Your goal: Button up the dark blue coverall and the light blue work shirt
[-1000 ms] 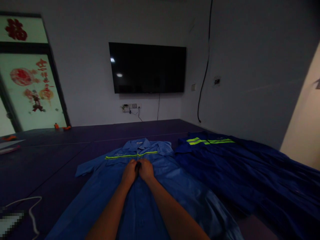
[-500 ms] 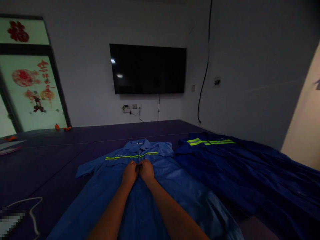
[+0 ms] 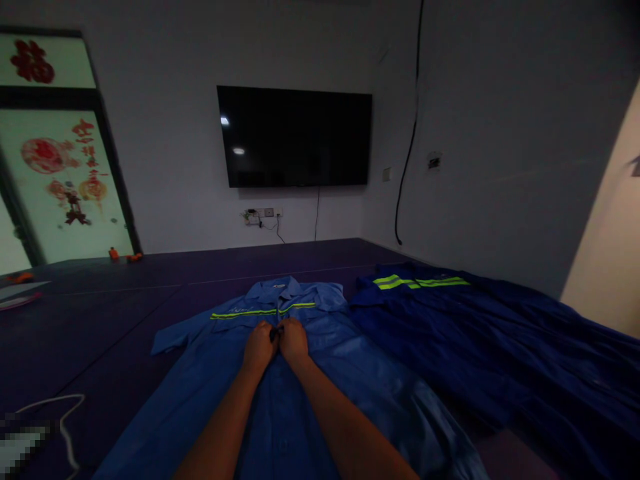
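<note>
A light blue short-sleeved work shirt (image 3: 225, 373) with a thin yellow-green chest stripe lies spread out in front of me, its collar at the far end. My left hand (image 3: 260, 347) and my right hand (image 3: 294, 340) meet at its front placket, just below the stripe. Both are closed, with fingers pinching the shirt's front edges. A small dark bit shows between the fingertips; I cannot make out what it is. On the right lies a dark blue work garment (image 3: 450, 333) with a wide yellow-green reflective band, touched by neither hand.
The garments lie on a large dark purple surface (image 3: 125, 313). A white cable (image 3: 67, 427) curls at the lower left beside a blurred pale object. Small orange items (image 3: 114, 253) sit at the far left edge. A television (image 3: 300, 137) hangs on the wall beyond.
Both hands stay at the same spot on the placket, with only a slight shift of the fingers. The view has moved very slightly.
</note>
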Demonstrator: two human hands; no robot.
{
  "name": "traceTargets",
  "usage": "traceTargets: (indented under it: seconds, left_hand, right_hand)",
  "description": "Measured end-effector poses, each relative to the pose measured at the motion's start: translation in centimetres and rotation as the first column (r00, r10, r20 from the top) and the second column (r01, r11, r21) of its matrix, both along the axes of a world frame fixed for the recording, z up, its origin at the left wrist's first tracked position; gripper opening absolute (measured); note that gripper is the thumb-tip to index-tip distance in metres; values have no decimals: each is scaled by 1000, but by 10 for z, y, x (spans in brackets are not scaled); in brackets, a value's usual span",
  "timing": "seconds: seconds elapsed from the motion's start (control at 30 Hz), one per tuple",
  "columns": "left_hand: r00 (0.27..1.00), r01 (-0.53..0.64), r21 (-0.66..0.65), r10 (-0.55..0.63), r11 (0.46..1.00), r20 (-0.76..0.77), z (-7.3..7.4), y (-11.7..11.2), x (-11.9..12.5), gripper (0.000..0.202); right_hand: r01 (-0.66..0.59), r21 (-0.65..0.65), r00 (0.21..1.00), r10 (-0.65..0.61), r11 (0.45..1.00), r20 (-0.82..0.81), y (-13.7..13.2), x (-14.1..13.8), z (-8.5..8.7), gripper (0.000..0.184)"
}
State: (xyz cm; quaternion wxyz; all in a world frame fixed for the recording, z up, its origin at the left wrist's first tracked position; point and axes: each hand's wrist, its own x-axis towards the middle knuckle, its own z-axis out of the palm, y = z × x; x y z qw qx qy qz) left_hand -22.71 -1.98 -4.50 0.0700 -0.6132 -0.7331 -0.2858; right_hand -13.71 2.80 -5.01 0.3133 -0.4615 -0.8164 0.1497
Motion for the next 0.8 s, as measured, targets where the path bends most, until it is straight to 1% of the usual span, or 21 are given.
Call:
traceTargets:
  seconds: [0.27, 0.8]
  left_hand:
    - [998, -47, -73, 44, 996, -35, 2, -1, 3, 15]
    - [998, -50, -81, 47, 995, -36, 3, -1, 4, 18]
  right_hand:
    - [17, 30, 999, -18, 999, 45, 0, -1, -1, 23]
    - [27, 53, 997, -31, 998, 76, -3, -2, 0, 25]
